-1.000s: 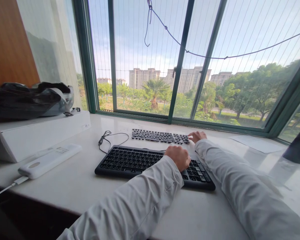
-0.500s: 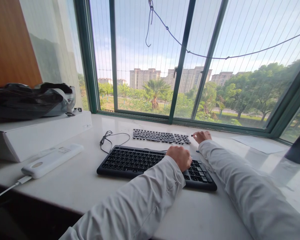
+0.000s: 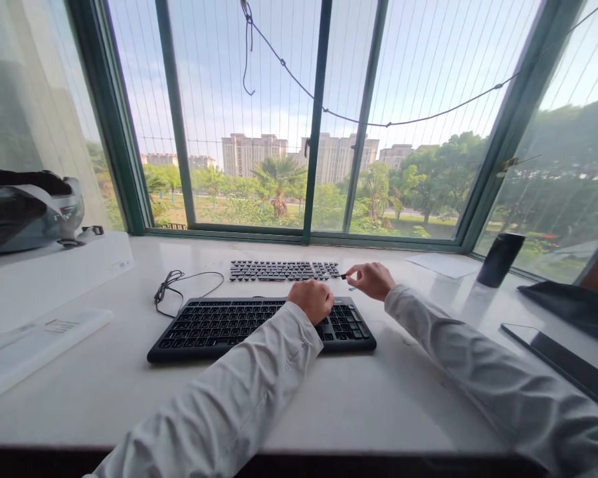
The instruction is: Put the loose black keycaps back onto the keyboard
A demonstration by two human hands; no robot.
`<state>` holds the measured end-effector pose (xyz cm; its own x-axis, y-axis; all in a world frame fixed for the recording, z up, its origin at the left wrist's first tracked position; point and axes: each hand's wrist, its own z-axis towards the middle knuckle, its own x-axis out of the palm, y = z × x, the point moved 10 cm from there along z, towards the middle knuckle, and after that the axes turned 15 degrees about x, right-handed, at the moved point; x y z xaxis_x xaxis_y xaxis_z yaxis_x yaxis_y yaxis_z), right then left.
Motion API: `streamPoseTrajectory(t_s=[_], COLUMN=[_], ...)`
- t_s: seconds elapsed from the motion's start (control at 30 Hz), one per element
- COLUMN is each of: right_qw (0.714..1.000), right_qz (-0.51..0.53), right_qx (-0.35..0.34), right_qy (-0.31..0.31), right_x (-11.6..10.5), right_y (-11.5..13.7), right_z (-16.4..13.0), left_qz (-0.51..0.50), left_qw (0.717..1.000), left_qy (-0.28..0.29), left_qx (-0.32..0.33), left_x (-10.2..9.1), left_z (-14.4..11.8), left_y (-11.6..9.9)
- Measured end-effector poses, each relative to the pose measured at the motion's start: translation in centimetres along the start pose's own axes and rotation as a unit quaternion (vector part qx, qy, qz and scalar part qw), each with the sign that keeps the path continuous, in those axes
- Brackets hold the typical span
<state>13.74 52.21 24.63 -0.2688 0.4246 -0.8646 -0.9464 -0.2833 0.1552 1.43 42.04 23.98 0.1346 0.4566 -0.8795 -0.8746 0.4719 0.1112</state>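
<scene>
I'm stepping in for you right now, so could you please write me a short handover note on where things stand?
Left hand: fist resting on the right part of the black keyboard, holding it down.
Right hand: pinching a small black keycap just beyond the keyboard's far right corner.
Loose keycaps lie in neat rows on the counter behind the keyboard.
Done: many caps are laid out. Whether any are missing from the keyboard is too small to tell.
Left: the pinched cap is not yet set down.

A small black keycap (image 3: 343,275) is pinched in the right hand (image 3: 373,280), just right of the loose keycap rows (image 3: 284,270) lying behind the black keyboard (image 3: 262,326).
</scene>
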Motion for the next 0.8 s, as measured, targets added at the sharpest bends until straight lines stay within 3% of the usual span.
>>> streamPoseTrajectory(t_s=[0.2,0.4,0.8], right_qw=[0.995,0.982,0.966], right_qz=[0.087,0.167,0.23], right_qx=[0.025,-0.014,-0.04], right_qy=[0.04,0.089,0.112], right_x=[0.7,1.7,0.8], right_y=[-0.5,0.0,1.2], right_z=[-3.2,-4.0,-5.2], left_qz=[-0.024,-0.033,-0.06], left_qw=[0.999,0.998,0.995], left_qy=[-0.029,-0.051,-0.042], left_qx=[0.001,0.033,0.066], left_x=[-0.2,0.2,0.2], left_z=[0.1,0.2,0.3], left_y=[-0.2,-0.7,-1.4])
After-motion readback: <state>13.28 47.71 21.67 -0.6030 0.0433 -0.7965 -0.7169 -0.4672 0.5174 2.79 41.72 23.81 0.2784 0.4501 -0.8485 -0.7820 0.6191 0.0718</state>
